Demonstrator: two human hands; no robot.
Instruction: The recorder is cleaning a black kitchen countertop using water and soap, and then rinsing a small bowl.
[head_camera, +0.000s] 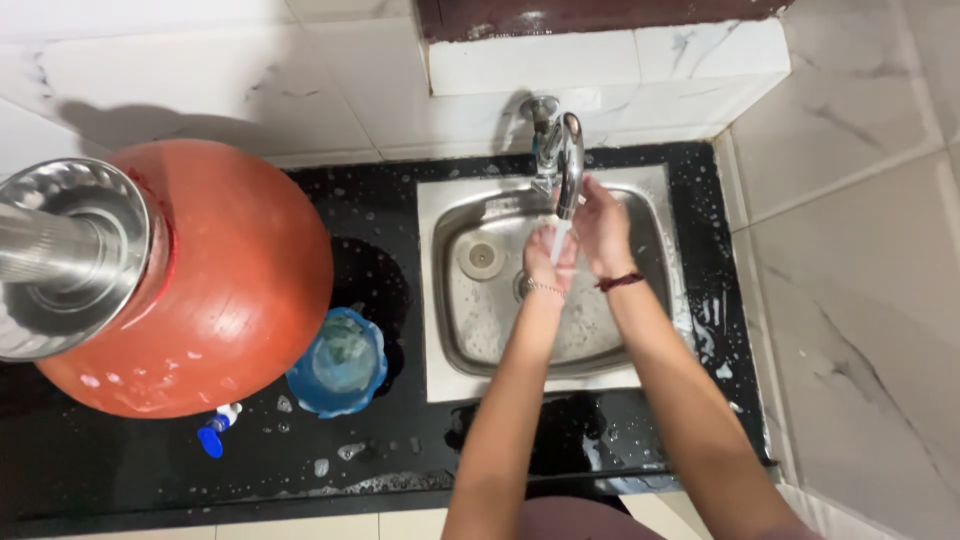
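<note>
Both hands, left (548, 262) and right (603, 228), are held open and empty under the tap (565, 160), inside the sink (640, 365). Free room is left around them. A red pot (230, 290) is set far left of the sink.

Chrome tap (562, 150), curved spout arching out over a square steel sink (470, 310), thin white stream of water (560, 240) falling from the tip, wet basin set into black tabletop (400, 470).
</note>
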